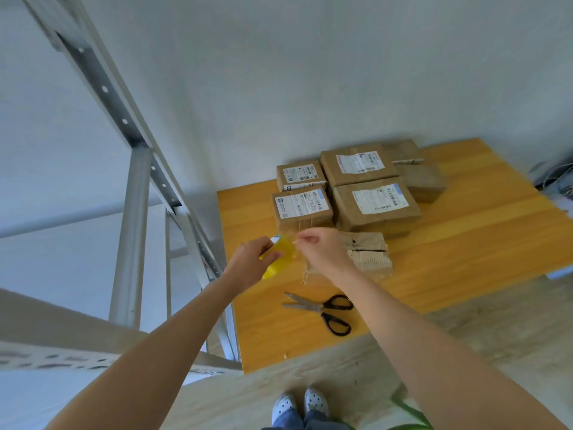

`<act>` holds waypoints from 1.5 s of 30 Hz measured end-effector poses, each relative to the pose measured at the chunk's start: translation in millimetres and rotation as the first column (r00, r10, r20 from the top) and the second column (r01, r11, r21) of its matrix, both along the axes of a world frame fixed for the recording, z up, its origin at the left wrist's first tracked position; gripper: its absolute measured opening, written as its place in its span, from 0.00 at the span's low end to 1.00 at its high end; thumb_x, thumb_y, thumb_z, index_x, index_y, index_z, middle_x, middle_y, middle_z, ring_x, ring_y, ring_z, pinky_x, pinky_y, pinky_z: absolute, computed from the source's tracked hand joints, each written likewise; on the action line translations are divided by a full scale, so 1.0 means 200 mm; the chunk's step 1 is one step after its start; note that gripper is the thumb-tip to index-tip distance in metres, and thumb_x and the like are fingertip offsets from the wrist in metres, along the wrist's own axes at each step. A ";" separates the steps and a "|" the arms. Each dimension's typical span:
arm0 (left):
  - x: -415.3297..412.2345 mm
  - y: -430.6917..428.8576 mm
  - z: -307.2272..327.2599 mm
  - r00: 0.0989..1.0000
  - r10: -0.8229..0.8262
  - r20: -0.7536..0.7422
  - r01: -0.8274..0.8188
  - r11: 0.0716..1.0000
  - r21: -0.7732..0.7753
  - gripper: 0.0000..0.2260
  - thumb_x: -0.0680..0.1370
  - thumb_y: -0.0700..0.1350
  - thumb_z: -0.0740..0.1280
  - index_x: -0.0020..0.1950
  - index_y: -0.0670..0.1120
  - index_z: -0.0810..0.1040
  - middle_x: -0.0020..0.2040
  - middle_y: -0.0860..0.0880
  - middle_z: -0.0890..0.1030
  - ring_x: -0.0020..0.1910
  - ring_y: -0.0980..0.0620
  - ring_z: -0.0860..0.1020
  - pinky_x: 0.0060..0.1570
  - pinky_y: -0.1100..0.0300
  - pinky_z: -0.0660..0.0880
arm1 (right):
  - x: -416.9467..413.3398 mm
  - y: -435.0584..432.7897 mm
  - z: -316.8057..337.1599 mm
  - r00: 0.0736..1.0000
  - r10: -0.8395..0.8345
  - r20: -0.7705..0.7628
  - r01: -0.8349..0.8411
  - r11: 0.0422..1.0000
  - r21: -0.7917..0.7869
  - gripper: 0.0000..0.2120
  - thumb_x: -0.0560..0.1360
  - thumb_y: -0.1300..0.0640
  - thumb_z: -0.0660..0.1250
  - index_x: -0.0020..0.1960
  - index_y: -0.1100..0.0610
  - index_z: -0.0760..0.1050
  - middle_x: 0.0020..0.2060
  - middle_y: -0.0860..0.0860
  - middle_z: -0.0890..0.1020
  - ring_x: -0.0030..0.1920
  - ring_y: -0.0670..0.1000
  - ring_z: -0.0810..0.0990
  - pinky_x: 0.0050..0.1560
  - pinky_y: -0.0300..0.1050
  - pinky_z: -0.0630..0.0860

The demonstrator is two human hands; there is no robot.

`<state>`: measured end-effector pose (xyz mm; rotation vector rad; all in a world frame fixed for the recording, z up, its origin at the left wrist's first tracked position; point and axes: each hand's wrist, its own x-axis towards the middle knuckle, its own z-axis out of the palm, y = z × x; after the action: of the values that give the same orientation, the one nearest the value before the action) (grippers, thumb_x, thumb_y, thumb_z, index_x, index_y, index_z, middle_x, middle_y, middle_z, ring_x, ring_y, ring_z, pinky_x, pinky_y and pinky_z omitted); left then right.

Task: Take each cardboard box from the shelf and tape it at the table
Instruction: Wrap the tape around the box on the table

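- One wide-angle view from the person's head, facing forward and steeply down onto the counter [459, 243].
- It sits near: shelf frame [133, 231] at left, the wearer's shoes [316, 401] at the bottom edge.

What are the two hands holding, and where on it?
The left hand grips the yellow tape roll round its rim; the right hand pinches the tape's free end.
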<state>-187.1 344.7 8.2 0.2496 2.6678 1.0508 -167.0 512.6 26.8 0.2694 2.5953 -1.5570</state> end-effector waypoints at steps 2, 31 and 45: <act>-0.02 0.02 0.04 0.999 -0.012 0.038 0.009 0.998 0.055 0.11 0.79 0.50 0.66 0.39 0.47 0.72 0.32 0.51 0.71 0.33 0.53 0.68 0.33 0.59 0.63 | -0.02 0.02 0.03 1.000 -0.014 0.003 0.014 0.999 -0.050 0.08 0.76 0.57 0.70 0.53 0.58 0.83 0.43 0.47 0.83 0.45 0.43 0.80 0.46 0.37 0.74; -0.03 0.33 0.01 0.941 0.321 -0.102 -0.252 0.871 0.422 0.33 0.74 0.29 0.63 0.71 0.60 0.65 0.57 0.50 0.79 0.54 0.50 0.77 0.41 0.68 0.73 | 0.04 0.27 0.13 0.831 -0.433 0.350 0.551 0.549 -0.629 0.06 0.78 0.63 0.68 0.53 0.63 0.77 0.45 0.57 0.83 0.45 0.52 0.84 0.43 0.44 0.83; -0.07 0.22 -0.02 0.922 0.220 -0.318 -0.212 0.975 0.061 0.21 0.76 0.31 0.60 0.66 0.48 0.68 0.55 0.44 0.75 0.46 0.43 0.77 0.34 0.52 0.75 | 0.07 0.51 0.08 0.712 -0.612 0.345 0.697 0.556 -0.453 0.02 0.75 0.62 0.71 0.45 0.58 0.78 0.43 0.54 0.82 0.48 0.50 0.82 0.55 0.45 0.79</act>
<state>-201.6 388.9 5.2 0.1439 3.0341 1.2016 -152.2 614.3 43.5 1.3636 1.8428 -2.3113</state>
